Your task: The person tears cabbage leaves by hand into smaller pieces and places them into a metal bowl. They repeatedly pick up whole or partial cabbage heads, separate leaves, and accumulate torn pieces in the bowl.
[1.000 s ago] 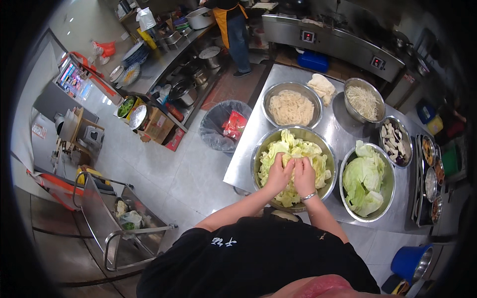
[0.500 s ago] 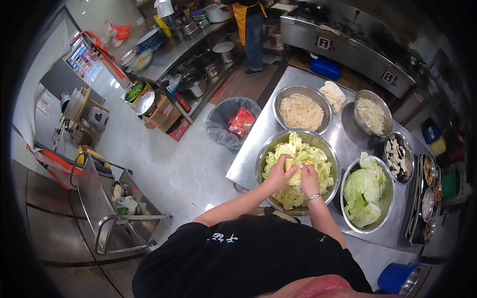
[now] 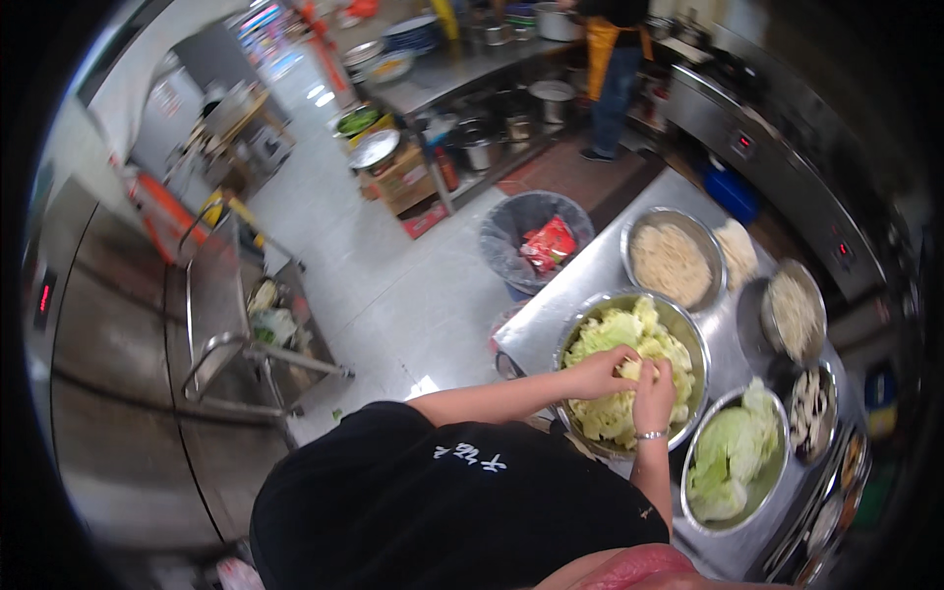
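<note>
Both hands meet over the middle of a big steel bowl (image 3: 698,366): L hand (image 3: 598,376) comes in from 9 o'c, R hand (image 3: 653,393), w/ a bracelet (image 3: 650,434) on the wrist, from approx 6. Fingers of both are closed on a pale yellow-green leaf pc (image 3: 630,370), pinched btwn them; exact fingertip contact partly hidden + a bit blurred. Leaf is just above torn leaves (image 3: 605,421) that fill the bowl, which stands on a steel table (image 3: 536,339) nr its edge. Going round, bowl as clock centre, 12 = far side: steel bowl of pale noodle-like strands (image 3: 672,264) btwn 12 & 1, cream cloth (image 3: 737,254) just beside it at approx 1:30, thin white sprouts (image 3: 795,310) at 2, chopped white-and-dark pcs (image 3: 808,408) at 3, large leaves (image 3: 728,457) in their own steel bowl at 4, v. near. On the floor, lined bin (image 3: 503,236) w/ red packet (image 3: 551,244) at 11; metal trolley (image 3: 214,280) well apart at 9. Co-worker in orange apron (image 3: 602,59) in bkgd, approx 12.
</note>
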Motion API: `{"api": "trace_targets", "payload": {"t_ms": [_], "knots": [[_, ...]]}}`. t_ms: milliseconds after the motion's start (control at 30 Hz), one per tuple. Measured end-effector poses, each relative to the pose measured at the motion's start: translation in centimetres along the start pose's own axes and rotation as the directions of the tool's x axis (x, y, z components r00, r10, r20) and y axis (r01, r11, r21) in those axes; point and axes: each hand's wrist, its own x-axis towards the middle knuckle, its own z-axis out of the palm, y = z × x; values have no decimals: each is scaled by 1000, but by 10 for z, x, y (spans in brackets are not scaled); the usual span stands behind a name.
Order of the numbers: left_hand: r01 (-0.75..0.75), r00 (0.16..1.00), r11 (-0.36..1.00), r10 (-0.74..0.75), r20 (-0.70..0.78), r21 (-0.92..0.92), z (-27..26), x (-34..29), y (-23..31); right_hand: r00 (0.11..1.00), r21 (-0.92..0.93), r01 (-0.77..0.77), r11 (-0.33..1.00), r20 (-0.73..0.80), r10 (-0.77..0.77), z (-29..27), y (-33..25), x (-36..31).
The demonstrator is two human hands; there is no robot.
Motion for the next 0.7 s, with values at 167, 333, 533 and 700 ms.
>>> {"api": "trace_targets", "payload": {"t_ms": [167, 333, 533, 700], "knots": [[175, 985, 963, -173, 26, -207, -1, -4, 7, 988, 369, -153, 917, 35, 151, 10, 3, 4], [-57, 996, 994, 64, -65, 97, -1, -4, 2, 649, 701, -695, 160, 517, 557, 8, -2, 8], [104, 990, 990, -113, -90, -95, 1, -1, -14, 886, 496, -463, 735, 245, 393, 10, 5, 17], [114, 990, 949, -134, -49, -293, -2, -9, -11, 991, 69, -131, 989, 18, 130, 9, 13, 23]]}}
